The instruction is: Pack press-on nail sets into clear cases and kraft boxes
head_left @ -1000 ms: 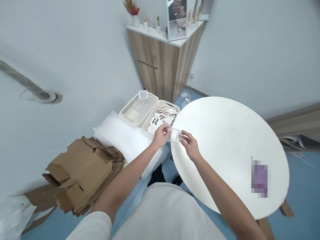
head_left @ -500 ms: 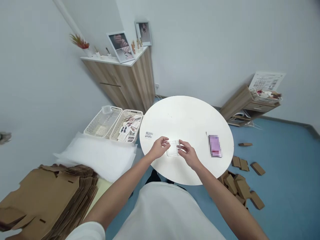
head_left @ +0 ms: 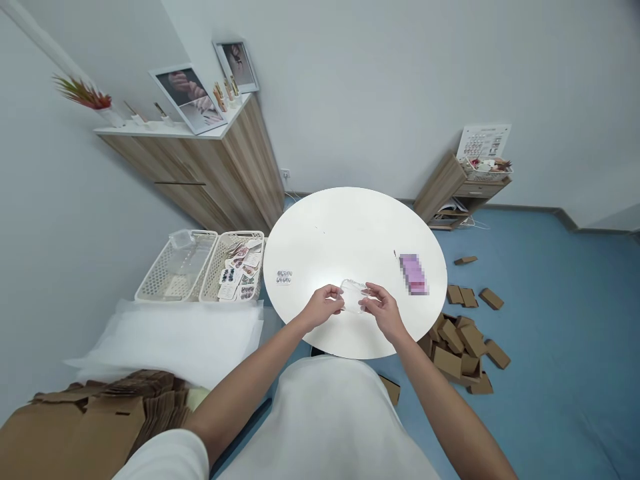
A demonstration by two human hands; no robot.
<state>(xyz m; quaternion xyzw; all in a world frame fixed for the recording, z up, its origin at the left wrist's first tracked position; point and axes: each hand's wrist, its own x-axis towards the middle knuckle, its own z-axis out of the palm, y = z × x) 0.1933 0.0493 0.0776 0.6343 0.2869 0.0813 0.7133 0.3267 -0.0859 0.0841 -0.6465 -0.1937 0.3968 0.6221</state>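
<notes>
From my remote post, I have the left hand (head_left: 321, 307) and right hand (head_left: 384, 311) pinching opposite sides of a clear case (head_left: 353, 298) over the white table's (head_left: 345, 207) near middle. I judge this two-handed handling; the next move calls for even, light finger pressure.

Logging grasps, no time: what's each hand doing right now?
Left hand: closed on the left edge of a clear plastic case.
Right hand: closed on the same case's right edge.
</notes>
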